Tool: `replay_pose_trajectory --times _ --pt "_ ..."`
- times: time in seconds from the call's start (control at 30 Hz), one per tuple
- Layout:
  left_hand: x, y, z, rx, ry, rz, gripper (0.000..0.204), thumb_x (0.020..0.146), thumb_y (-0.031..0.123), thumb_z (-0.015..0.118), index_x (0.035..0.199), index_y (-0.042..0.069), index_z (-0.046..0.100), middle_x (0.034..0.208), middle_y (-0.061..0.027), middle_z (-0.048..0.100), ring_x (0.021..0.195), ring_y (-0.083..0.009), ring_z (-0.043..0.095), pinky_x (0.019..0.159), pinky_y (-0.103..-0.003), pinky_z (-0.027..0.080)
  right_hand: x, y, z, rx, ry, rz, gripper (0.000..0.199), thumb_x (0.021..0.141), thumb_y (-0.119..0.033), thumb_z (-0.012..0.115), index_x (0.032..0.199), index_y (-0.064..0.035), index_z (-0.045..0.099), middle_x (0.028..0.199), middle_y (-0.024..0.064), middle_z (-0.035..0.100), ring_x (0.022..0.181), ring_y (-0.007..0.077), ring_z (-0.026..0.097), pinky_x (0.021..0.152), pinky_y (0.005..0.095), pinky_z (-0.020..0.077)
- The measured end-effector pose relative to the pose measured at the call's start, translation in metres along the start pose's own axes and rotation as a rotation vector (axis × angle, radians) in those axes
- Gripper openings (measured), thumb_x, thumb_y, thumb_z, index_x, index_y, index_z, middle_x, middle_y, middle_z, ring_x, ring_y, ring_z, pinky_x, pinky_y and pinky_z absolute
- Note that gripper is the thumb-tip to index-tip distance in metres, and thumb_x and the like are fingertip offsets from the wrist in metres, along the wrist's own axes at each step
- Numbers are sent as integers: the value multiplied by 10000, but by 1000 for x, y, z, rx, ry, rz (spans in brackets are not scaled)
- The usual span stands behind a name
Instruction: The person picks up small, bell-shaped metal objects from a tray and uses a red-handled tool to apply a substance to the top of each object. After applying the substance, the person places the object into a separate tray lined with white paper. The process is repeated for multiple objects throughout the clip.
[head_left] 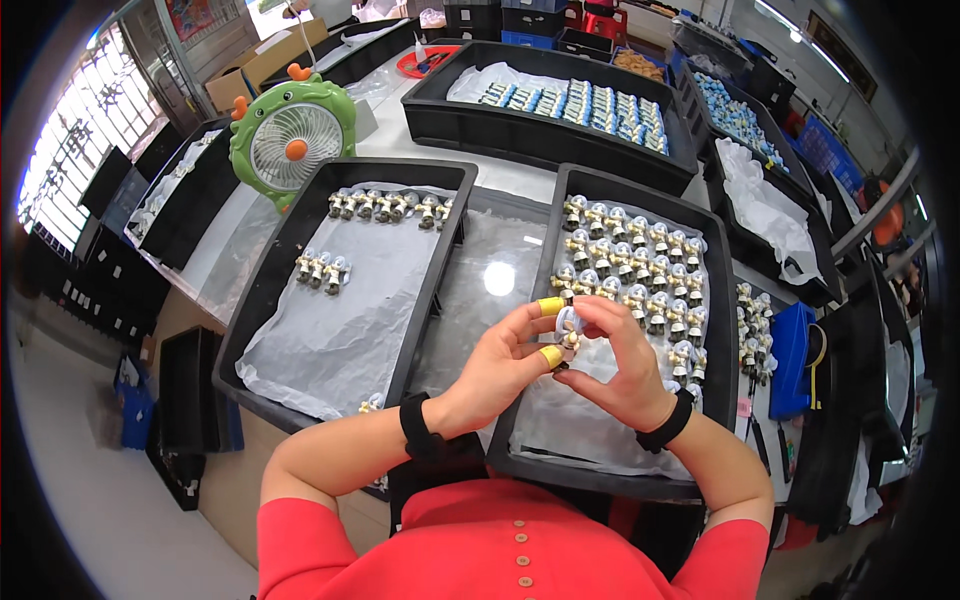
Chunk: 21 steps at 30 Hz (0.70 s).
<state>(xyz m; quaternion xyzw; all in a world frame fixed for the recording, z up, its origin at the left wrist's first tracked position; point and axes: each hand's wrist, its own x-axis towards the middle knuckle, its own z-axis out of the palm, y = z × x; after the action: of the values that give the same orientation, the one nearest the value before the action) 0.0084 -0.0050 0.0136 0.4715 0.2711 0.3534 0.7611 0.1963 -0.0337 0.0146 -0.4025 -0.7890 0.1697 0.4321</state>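
Observation:
Between both hands I hold a small figurine (569, 335) with a pale rounded head, a cream body and dark feet. My left hand (505, 355), with yellow finger covers on thumb and one finger, pinches it from the left. The fingers of my right hand (627, 365) close on its top and lower end from the right. Beneath my hands lies the right black tray (560, 215), lined with white sheet and bearing rows of like figurines (637, 262). In the left black tray (330, 172), a row of figurines (385, 206) and a group of three (322, 271) stand on the sheet.
A green animal-shaped fan (293, 138) stands behind the left tray. Farther back, a large black tray (540, 140) holds rows of blue-and-white pieces. More figurines (755, 335) and a blue container (792, 360) are at the right, with hand tools (760, 445) nearer me.

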Motion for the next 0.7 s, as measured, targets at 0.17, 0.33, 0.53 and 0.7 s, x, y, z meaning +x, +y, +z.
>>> replay_pose_trajectory --times 0.17,0.33,0.53,0.7 --pt "2 -4 -4 41 36 15 491 888 37 576 1336 37 376 1234 -100 504 1076 -164 570 864 -288 477 -1 6 4 24 -2 38 714 645 -51 813 1263 -49 456 1272 145 478 1050 230 560 858 326 501" --pt "1 -6 -3 -7 10 7 523 882 37 596 1342 19 348 1217 -87 491 1064 -162 570 858 -282 481 -2 5 5 6 -12 43 693 656 -47 788 1268 -54 462 1270 156 474 1079 270 550 874 336 492" --pt "0 -17 -5 160 18 110 580 847 107 655 1340 21 362 1143 -57 452 1002 -163 565 846 -268 490 -3 1 4 -17 -23 25 721 663 -39 771 1301 -38 434 1265 161 479 1109 302 528 894 349 480" --pt "-2 -10 1 10 -32 53 521 908 114 584 1354 29 328 1213 -76 466 1051 -184 569 878 -317 489 -7 1 8 -46 24 -35 814 635 -51 796 1333 -20 379 1261 146 497 1115 308 514 935 378 434"
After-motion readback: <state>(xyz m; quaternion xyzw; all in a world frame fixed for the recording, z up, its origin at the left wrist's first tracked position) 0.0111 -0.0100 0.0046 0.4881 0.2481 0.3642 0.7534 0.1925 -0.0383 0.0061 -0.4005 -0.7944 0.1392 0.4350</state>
